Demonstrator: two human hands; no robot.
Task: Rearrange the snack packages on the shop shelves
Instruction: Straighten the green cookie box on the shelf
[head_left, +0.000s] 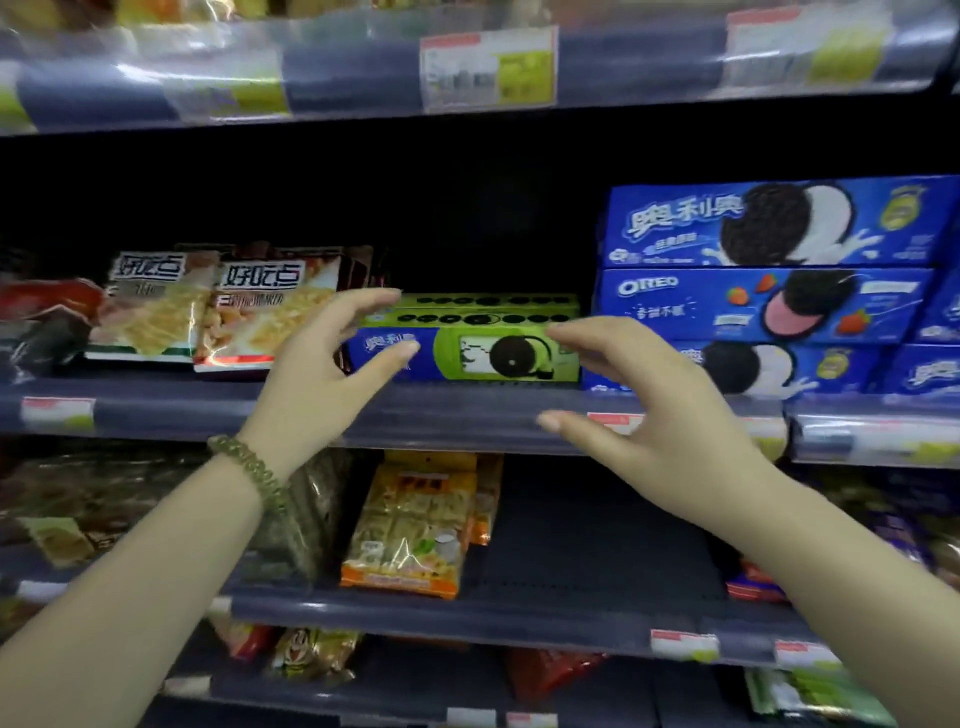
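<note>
**Open hands at a green cookie box on the middle shelf**

A dim shop aisle fills the view: grey-blue shelves stacked one above another, each front edge carrying a clear plastic strip with price tags. The back of the middle shelf (467, 405) is dark and bare above the goods.

On that shelf, near the centre, lies a green and blue cookie box (478, 340), flat with its long side facing out. The left hand (332, 374), a beaded bracelet (249, 470) on its wrist, has its fingers spread at the box's left end; the right hand (639, 410) is likewise spread wide in front of the box's right end. Neither hand is closed on the box, and whether fingertips touch it is unclear.

Just right of the box stands a stack of blue Oreo boxes (769, 291), three high. To the left stand two cracker bags (208, 312) side by side. On the shelf below, an orange and yellow biscuit pack (410, 530) leans upright, with bare shelf to its right.
</note>
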